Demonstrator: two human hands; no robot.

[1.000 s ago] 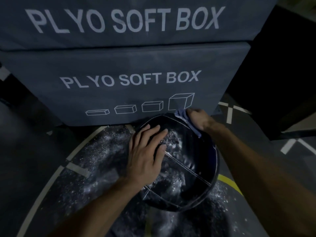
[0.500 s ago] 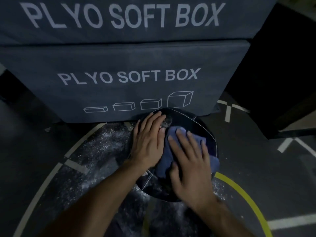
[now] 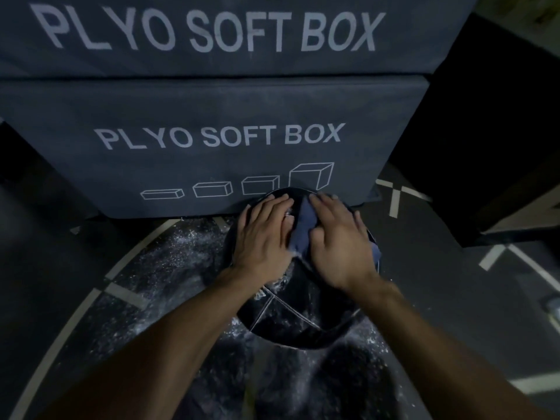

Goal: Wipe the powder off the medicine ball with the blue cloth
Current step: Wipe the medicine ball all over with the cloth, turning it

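Note:
A black medicine ball [image 3: 291, 316] with pale seams rests on the floor against the lower grey box. White powder clings to its near left part. My left hand [image 3: 263, 237] lies flat on the ball's upper left, fingers spread. My right hand [image 3: 339, 241] presses the blue cloth [image 3: 303, 228] onto the top of the ball, right beside the left hand. Most of the cloth is hidden under the right palm.
Two stacked grey boxes [image 3: 218, 140] marked PLYO SOFT BOX stand right behind the ball. White powder [image 3: 169, 262] is scattered on the dark floor to the left and in front. A black block [image 3: 485, 131] stands at the right. Pale tape lines cross the floor.
My right hand with the cloth swept from the ball's far rim down onto its top, then slid back up toward the far side. The left hand stayed on the ball, shifting slightly.

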